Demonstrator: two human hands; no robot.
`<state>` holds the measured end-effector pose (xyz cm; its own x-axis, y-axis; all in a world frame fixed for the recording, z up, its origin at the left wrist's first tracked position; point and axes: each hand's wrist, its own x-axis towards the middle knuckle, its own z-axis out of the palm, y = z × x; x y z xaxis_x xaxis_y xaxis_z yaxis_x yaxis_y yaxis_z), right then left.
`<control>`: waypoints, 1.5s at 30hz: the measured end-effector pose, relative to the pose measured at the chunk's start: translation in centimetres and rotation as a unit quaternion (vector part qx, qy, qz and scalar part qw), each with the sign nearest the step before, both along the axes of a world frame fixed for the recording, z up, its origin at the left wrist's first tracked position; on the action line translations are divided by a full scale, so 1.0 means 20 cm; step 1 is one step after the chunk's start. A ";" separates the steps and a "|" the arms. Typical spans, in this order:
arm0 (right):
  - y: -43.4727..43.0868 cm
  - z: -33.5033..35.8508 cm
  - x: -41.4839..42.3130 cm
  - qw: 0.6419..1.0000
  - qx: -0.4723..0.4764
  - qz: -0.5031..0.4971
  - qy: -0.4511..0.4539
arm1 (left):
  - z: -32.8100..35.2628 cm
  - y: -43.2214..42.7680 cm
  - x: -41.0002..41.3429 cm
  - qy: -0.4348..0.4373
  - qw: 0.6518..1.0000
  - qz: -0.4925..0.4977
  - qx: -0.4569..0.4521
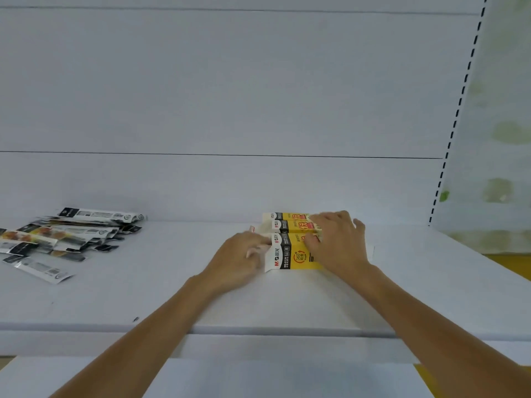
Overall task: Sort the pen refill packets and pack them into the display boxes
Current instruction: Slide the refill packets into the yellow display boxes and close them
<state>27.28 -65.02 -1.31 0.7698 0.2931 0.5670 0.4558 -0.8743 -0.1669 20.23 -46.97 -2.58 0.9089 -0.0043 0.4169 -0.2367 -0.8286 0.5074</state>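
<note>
Yellow, white and black display boxes [290,248] lie side by side on the white shelf, near the back wall, right of the middle. My left hand [238,259] grips the boxes' white left end, fingers curled around a flap. My right hand [339,242] lies across the right part of the boxes, fingers spread and pressing down on top. A loose heap of pen refill packets [60,239], silver, black and orange, lies spread at the far left of the shelf, well away from both hands.
The white shelf [287,300] has a front edge close to me and a lower white ledge below it. A white back panel rises behind. An upright with dark slots [457,116] stands at the right.
</note>
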 end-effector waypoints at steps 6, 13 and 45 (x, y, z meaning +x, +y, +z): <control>0.40 0.29 -0.03 0.991 -0.001 0.109 -0.075 | 0.14 0.41 -0.12 -0.042 0.987 0.110 0.113; 1.18 0.49 -0.21 0.971 0.036 0.215 -0.098 | 0.10 1.03 -0.64 -0.041 0.956 0.270 0.106; 2.22 0.01 -0.54 0.929 -0.197 0.275 0.151 | 0.02 2.44 -0.56 0.063 0.968 0.149 0.193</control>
<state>16.45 -20.65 -1.09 0.5492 0.8277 0.1155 0.8357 -0.5438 -0.0767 9.03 1.76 -2.27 0.9369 0.1333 0.3231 0.0860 -0.9839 0.1564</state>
